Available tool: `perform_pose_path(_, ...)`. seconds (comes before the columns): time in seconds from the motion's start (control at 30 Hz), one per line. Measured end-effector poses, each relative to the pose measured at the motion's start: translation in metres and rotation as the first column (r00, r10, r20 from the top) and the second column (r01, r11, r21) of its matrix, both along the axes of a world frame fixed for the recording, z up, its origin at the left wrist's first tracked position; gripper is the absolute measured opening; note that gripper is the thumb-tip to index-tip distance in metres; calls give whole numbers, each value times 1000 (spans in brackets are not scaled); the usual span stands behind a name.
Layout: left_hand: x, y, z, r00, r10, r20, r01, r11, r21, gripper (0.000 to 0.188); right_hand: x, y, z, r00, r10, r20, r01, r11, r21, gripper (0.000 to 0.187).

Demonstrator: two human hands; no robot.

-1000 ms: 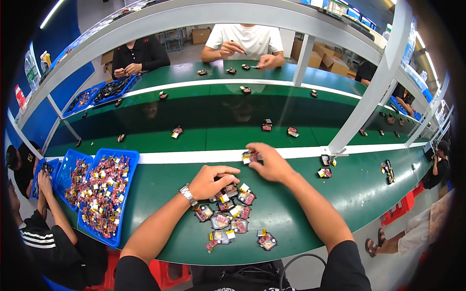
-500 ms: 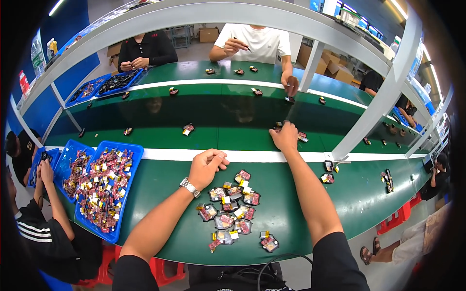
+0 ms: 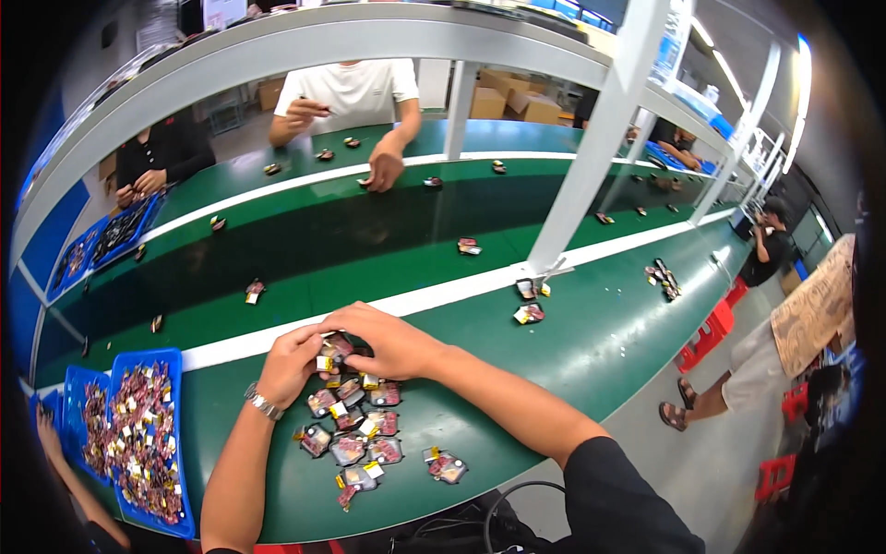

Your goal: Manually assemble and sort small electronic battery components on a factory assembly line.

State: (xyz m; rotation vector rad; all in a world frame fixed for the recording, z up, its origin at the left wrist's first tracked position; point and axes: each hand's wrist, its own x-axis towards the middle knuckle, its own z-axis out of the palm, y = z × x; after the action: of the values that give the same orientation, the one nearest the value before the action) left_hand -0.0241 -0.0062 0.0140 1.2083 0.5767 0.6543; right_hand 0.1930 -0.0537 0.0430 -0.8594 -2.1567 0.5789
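Gripping one small pack — both hands closed.

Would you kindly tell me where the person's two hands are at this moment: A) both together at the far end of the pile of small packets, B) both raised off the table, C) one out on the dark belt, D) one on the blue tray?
A: the left hand and right hand meet over the far end of the pile of small packets, on the green table.
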Motion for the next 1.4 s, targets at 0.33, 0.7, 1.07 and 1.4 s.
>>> perform_pose_path(0.33,26,-9,-2,990,107,89,-103,994,-39,36,-3,-10,-19,900,-426,-92,435,860,267,27)
perform_pose_path(0.7,24,-6,-7,989,121,90,-120,993,-16,33,-10,-2,-19,911,-411,20,370,839,399,25)
perform_pose_path(1.07,14,-5,-14,987,150,57,-147,988,-53,34,0,-72,135,860,-87,-504,361,801,477,38)
perform_pose_path(1.4,35,-3,-13,992,104,65,-103,995,-17,33,120,-183,113,847,-64,-527,438,645,626,33)
